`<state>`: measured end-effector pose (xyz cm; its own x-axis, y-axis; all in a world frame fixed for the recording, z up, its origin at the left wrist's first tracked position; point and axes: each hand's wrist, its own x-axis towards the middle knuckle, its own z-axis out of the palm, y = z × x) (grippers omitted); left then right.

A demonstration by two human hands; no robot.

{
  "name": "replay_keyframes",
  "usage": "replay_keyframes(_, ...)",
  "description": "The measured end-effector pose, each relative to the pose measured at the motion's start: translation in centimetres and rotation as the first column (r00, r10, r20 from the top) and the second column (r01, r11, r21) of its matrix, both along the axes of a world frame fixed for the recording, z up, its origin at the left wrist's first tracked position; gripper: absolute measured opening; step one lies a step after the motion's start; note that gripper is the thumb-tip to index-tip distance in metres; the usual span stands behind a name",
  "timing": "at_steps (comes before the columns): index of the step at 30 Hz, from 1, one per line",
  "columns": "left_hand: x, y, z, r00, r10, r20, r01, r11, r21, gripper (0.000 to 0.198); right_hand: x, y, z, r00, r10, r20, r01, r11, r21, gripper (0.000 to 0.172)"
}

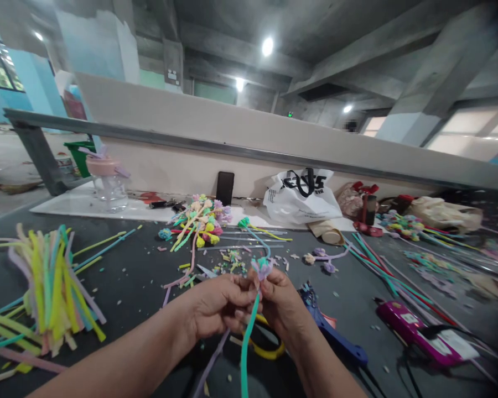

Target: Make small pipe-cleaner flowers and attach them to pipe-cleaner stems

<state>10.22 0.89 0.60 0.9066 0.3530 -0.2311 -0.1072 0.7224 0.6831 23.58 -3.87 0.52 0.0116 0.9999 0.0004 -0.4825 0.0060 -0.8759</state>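
Pinched between both hands is a small pipe-cleaner flower [261,268] with lilac petals and some green. A green stem [245,354] hangs down from it toward me. My left hand [222,301] closes its fingers at the flower's base from the left. From the right, my right hand [280,296] grips the same spot with thumb and fingers. Under my hands lie scissors with yellow handles [269,349], partly hidden. A lilac pipe cleaner [212,362] runs beneath my left hand. Right of my right hand rests a blue glue gun [336,334].
Bundled pipe cleaners [52,282] lie at left. Finished flowers [203,221] are heaped at the back, near a phone [224,188] and white bag [302,196]. A magenta device [423,331] with cables lies right. A clear jug [108,182] stands back left. Clippings [232,258] litter the dark table.
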Motion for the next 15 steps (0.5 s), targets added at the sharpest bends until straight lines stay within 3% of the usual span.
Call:
replay_keyframes(6,0.0,1.0,0.0,0.992,0.127,0.002,-0.126,0.989,0.081,0.024,0.7,0.6,-0.4,0.988,-0.017,0.155,0.008,0.998,0.054,0.019)
replay_keyframes(9,-0.4,2.4,0.1,0.971,0.237,0.017,-0.238,0.966,0.103,0.024,0.9,0.9,-1.0,0.947,-0.116,0.299,0.101,0.993,0.066,0.022)
replay_keyframes(11,-0.8,3.6,-0.1,0.952,0.304,0.043,-0.307,0.946,0.107,0.023,0.9,1.4,-1.0,0.829,-0.245,0.502,0.214,0.969,0.119,0.023)
replay_keyframes(13,-1.3,4.7,-0.5,0.932,0.356,0.065,-0.361,0.928,0.095,0.022,0.9,2.7,-0.4,0.603,-0.321,0.730,0.279,0.942,0.184,0.023)
replay_keyframes(14,-1.5,5.2,-0.7,0.920,0.383,0.078,-0.389,0.917,0.088,0.023,1.0,3.7,0.1,0.451,-0.316,0.834,0.284,0.937,0.202,0.023)
replay_keyframes(15,-1.7,5.6,-1.0,0.908,0.409,0.091,-0.416,0.906,0.080,0.024,1.2,5.0,0.7,0.370,-0.309,0.876,0.298,0.933,0.204,0.024)
